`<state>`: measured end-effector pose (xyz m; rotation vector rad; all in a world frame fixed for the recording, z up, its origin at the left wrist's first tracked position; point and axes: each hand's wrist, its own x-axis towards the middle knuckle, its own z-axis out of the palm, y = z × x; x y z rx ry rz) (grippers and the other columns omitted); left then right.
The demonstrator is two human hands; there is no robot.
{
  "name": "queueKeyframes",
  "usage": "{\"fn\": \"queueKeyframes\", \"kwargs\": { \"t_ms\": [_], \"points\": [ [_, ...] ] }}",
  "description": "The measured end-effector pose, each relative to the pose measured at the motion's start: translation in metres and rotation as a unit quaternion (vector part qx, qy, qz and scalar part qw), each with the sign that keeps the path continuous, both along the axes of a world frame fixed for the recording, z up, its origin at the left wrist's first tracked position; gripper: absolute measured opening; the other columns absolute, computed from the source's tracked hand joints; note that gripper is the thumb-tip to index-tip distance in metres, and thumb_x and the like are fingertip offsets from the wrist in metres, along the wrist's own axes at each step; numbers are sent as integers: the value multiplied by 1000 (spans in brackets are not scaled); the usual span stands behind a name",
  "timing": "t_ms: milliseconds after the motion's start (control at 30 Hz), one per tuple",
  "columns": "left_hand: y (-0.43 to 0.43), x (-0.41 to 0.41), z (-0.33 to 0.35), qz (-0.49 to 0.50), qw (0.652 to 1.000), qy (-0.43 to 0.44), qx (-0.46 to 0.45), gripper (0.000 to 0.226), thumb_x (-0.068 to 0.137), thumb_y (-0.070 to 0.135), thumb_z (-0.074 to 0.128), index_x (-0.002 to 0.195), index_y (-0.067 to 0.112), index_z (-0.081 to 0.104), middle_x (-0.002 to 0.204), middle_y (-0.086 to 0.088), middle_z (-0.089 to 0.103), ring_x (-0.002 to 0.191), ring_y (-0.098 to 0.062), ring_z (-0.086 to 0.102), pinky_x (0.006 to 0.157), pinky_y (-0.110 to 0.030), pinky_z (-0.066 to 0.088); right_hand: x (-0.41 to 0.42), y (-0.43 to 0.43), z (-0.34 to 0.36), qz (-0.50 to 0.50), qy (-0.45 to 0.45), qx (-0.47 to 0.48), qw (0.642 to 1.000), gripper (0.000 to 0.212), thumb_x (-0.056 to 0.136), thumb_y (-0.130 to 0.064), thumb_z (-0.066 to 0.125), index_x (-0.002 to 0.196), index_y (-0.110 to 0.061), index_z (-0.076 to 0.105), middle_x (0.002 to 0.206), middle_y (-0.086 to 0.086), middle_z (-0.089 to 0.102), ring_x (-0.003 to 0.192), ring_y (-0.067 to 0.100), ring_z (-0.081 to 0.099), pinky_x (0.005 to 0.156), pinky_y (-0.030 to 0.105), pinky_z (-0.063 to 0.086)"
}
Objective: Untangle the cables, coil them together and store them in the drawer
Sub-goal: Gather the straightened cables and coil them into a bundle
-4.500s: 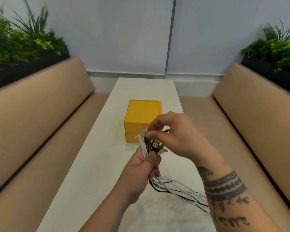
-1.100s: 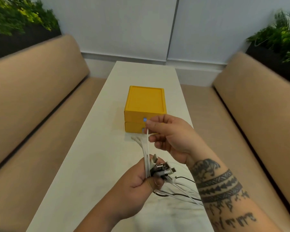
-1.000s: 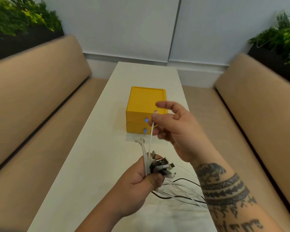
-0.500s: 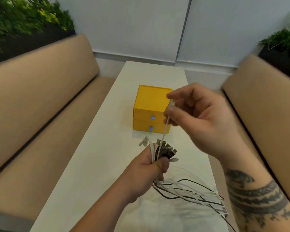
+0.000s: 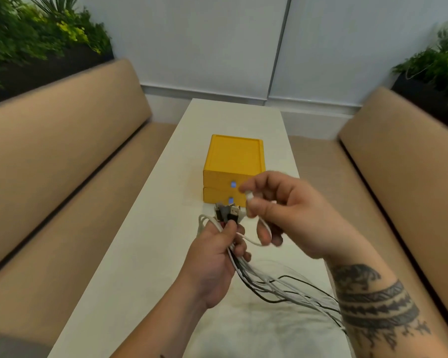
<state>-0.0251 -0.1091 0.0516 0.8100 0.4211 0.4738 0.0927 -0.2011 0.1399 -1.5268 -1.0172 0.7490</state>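
The cables (image 5: 277, 281), white and black, are gathered in one bundle in the left hand (image 5: 217, 257), whose fingers curl tightly round them above the tabletop (image 5: 140, 254). Their plugs (image 5: 229, 212) stick up out of the fist in a cluster, and the loose lengths trail down to the right, under the tattooed right forearm.

One white cable (image 5: 252, 241) loops out of the fist and rises to the right hand (image 5: 290, 215), which pinches its end between thumb and forefinger, the other fingers loosely curled. The two hands are near each other but apart.

Just beyond the plugs, a yellow drawer box (image 5: 234, 158) stands on the tabletop. Both its drawers are closed, each with a small blue knob (image 5: 232, 184).

Tan benches (image 5: 62, 164) run along both sides, with plants (image 5: 37, 34) behind their backs.
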Motion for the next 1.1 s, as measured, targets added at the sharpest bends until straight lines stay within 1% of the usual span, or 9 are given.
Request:
{"fn": "queueKeyframes", "kwargs": {
  "t_ms": [200,300,367,467,667,733,800,967,1100],
  "points": [
    [-3,2,-4,8,999,23,22,19,105,21,46,116,9,57,94,-30,49,88,-50,47,85,-73,42,-7,-14,-2,77,189,-55,977,16,91,-5,64,106,-10,65,79,13,66,37,15,54,34,16,36],
    [-5,1,-1,11,999,2,30,26,107,18,38,125,14,56,111,-28,64,91,-39,60,83,-57,48,-19,-6,-11,-41,-13,-96,994,18,93,-9,65,103,-23,65,82,1,71,51,28,66,43,30,50],
    [-6,-1,2,-10,1000,-18,20,32,108,19,34,134,17,53,125,-13,68,111,-34,65,94,-56,50,-28,3,-21,-104,-136,-101,980,18,91,-17,68,100,-32,63,86,-12,68,57,18,68,56,39,58],
    [-5,-3,0,-14,1000,-3,3,36,108,24,33,138,16,52,125,-13,68,114,-36,65,96,-56,50,-33,9,-31,-127,-261,-108,951,16,90,-28,69,100,-39,61,86,-20,64,62,11,64,69,40,57],
    [-4,-6,1,-26,999,-38,-19,42,96,35,44,125,6,56,78,0,62,64,-21,38,63,-34,50,-36,16,-33,-163,-131,-50,977,20,84,-21,78,88,-39,72,80,-15,66,56,9,64,56,35,59],
    [-4,-7,3,-34,997,-59,-41,33,91,35,48,112,11,58,78,-3,54,59,-16,37,64,-35,46,-32,19,-36,-201,-151,-34,967,21,75,-24,85,81,-41,73,89,-11,59,65,1,55,57,16,47],
    [-1,-9,1,-43,996,-69,-25,25,94,31,50,112,16,59,79,-3,51,58,-15,36,67,-36,44,-25,20,-38,-210,-119,-41,970,25,69,-24,89,76,-39,70,88,-10,58,63,2,49,59,14,41],
    [0,-15,-5,-105,979,0,176,32,93,23,46,124,24,53,75,5,47,60,-13,34,69,-27,43,1,11,-29,-139,54,-6,989,24,75,-36,83,87,-26,64,77,-10,66,71,11,60,68,34,45],
    [-8,-15,-8,-140,930,56,334,33,94,26,47,124,38,52,81,24,56,74,-4,47,75,-26,46,18,21,-3,-40,10,-196,980,49,91,-64,49,113,-24,66,99,-6,77,90,16,70,79,35,50]
  ]
}}
